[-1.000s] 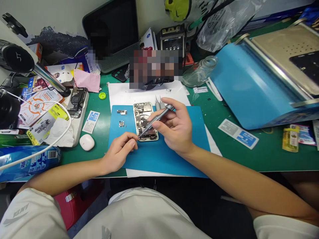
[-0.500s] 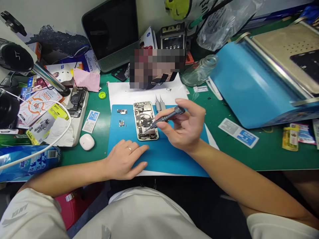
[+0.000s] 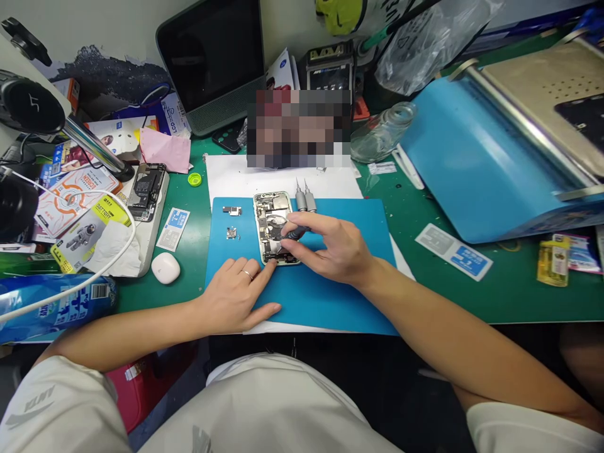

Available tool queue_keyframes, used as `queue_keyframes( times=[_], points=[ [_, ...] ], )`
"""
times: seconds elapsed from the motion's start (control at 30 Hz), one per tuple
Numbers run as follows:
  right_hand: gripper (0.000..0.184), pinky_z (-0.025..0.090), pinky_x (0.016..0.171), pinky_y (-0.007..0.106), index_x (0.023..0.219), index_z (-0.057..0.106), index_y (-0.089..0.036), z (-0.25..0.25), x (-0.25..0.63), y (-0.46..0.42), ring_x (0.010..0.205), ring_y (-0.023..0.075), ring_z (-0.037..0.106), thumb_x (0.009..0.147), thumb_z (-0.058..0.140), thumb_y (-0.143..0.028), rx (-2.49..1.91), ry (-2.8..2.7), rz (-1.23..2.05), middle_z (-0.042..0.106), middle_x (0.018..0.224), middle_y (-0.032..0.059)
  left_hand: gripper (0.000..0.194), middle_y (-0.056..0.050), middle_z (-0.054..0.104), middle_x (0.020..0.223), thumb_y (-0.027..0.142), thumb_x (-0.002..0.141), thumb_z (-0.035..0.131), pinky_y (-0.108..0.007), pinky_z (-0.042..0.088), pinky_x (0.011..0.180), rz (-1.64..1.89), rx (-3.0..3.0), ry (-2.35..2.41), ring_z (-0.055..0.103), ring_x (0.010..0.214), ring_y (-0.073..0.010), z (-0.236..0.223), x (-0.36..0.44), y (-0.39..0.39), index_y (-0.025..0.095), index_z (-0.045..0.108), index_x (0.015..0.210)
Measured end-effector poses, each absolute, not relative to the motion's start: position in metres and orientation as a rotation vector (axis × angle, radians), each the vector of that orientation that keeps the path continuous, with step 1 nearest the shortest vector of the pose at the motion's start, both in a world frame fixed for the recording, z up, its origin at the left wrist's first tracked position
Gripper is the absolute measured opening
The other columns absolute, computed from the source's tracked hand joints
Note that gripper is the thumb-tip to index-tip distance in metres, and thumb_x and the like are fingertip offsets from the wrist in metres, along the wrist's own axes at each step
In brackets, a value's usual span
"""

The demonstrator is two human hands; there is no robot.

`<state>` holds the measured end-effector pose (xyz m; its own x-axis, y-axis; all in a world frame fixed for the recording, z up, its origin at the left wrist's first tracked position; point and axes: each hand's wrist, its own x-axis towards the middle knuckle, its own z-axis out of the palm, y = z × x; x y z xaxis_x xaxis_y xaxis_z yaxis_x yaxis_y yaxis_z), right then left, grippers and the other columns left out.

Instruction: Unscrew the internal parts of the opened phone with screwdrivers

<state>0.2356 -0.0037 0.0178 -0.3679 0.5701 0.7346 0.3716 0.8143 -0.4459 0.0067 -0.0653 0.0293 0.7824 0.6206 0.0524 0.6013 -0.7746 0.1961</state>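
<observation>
Right hand: the right hand (image 3: 337,248) has thumb and fingertips in a narrow pinch on a slim dark-grey screwdriver (image 3: 296,233), right over the opened phone (image 3: 274,220); the tip is too small to make out.
Left hand: here's the left hand (image 3: 236,296), palm down, gripping nothing, thumb spread wide, a thin shiny ring (image 3: 248,274) on one finger, index fingertip at the phone's lower edge.
Phone: a rounded rectangle, pale rim, silvery plates and black innards, flat on the smooth blue mat (image 3: 330,308).
Mat's left: two tiny metallic parts, one oblong (image 3: 231,211), one squarish (image 3: 231,233).
Beyond the phone: two grey ribbed tools (image 3: 304,198), needle-tipped, side by side; then matte white paper (image 3: 226,176).
Green bench: a glossy pebble-shaped white case (image 3: 165,268) left, a clear glass jar (image 3: 384,132) behind.
</observation>
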Motion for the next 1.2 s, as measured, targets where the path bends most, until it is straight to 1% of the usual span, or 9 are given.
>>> queue_keyframes(
  times=[0.1,0.23,0.4,0.5,0.57,0.83,0.97,1.1,1.2],
  points=[
    [0.051,0.062,0.061,0.028,0.138,0.049,-0.025,0.02,0.2357,-0.0034,0.067,0.016,0.072,0.091,0.067,-0.02,-0.685,-2.033,0.221,0.077,0.096,0.003,0.073,-0.015,0.061,0.103,0.061,0.103,0.03,-0.041,0.039,0.071,0.174,2.802,0.969,0.054,0.085,-0.0271,0.0296,0.007,-0.064,0.003,0.042,0.146],
    [0.054,0.062,0.057,0.029,0.141,0.046,-0.026,0.0216,0.2352,-0.003,0.067,0.0169,0.072,0.091,0.067,-0.019,-0.672,-2.048,0.214,0.077,0.093,0.0027,0.073,-0.014,0.061,0.102,0.061,0.103,0.031,-0.04,0.039,0.07,0.179,2.801,0.963,0.054,0.084,-0.0267,0.0304,0.0074,-0.063,0.003,0.043,0.145],
    [0.052,0.062,0.058,0.03,0.14,0.047,-0.029,0.0184,0.2349,-0.0034,0.068,0.0167,0.073,0.092,0.066,-0.023,-0.696,-2.055,0.261,0.078,0.103,0.0028,0.071,-0.014,0.06,0.101,0.061,0.103,0.031,-0.04,0.038,0.07,0.17,2.796,0.96,0.053,0.083,-0.0265,0.0296,0.0068,-0.0627,0.004,0.044,0.145],
    [0.054,0.063,0.059,0.03,0.142,0.046,-0.03,0.0167,0.2347,-0.0036,0.068,0.0168,0.073,0.092,0.067,-0.023,-0.692,-2.051,0.272,0.078,0.108,0.0032,0.071,-0.014,0.06,0.101,0.061,0.103,0.031,-0.04,0.038,0.069,0.176,2.793,0.959,0.053,0.083,-0.0264,0.029,0.0063,-0.0624,0.004,0.044,0.145],
    [0.056,0.063,0.059,0.03,0.143,0.044,-0.03,0.0165,0.2345,-0.0035,0.068,0.0169,0.073,0.092,0.067,-0.023,-0.687,-2.052,0.268,0.078,0.107,0.0031,0.071,-0.014,0.06,0.1,0.061,0.103,0.031,-0.04,0.038,0.069,0.182,2.795,0.957,0.053,0.082,-0.0263,0.029,0.0063,-0.0623,0.004,0.044,0.145],
    [0.058,0.063,0.057,0.031,0.144,0.043,-0.029,0.0197,0.2334,-0.0029,0.068,0.018,0.074,0.092,0.067,-0.021,-0.668,-2.08,0.214,0.079,0.103,0.0039,0.069,-0.013,0.06,0.101,0.059,0.103,0.035,-0.04,0.038,0.069,0.218,2.802,0.955,0.054,0.083,-0.0261,0.0301,0.0066,-0.0625,0.004,0.046,0.143],
    [0.059,0.064,0.061,0.031,0.144,0.044,-0.026,0.0193,0.2335,-0.0025,0.07,0.0182,0.075,0.091,0.069,-0.02,-0.652,-2.081,0.209,0.078,0.107,0.0058,0.07,-0.012,0.06,0.101,0.059,0.103,0.036,-0.04,0.038,0.07,0.214,2.798,0.96,0.054,0.083,-0.0262,0.0299,0.0065,-0.0627,0.003,0.046,0.143],
    [0.059,0.064,0.061,0.03,0.143,0.044,-0.025,0.0195,0.2345,-0.0018,0.071,0.018,0.075,0.09,0.07,-0.02,-0.634,-2.092,0.197,0.078,0.106,0.0067,0.07,-0.013,0.06,0.101,0.059,0.103,0.036,-0.039,0.038,0.07,0.228,2.806,0.955,0.054,0.083,-0.0261,0.0301,0.0065,-0.0625,0.003,0.046,0.143],
    [0.056,0.065,0.066,0.031,0.141,0.046,-0.021,0.0225,0.236,-0.0016,0.078,0.0194,0.076,0.09,0.07,-0.021,-0.619,-2.1,0.212,0.078,0.106,0.0087,0.07,-0.012,0.06,0.1,0.059,0.103,0.035,-0.039,0.037,0.069,0.233,2.815,0.953,0.054,0.082,-0.0259,0.0301,0.0067,-0.0623,0.003,0.046,0.143]
  ],
)
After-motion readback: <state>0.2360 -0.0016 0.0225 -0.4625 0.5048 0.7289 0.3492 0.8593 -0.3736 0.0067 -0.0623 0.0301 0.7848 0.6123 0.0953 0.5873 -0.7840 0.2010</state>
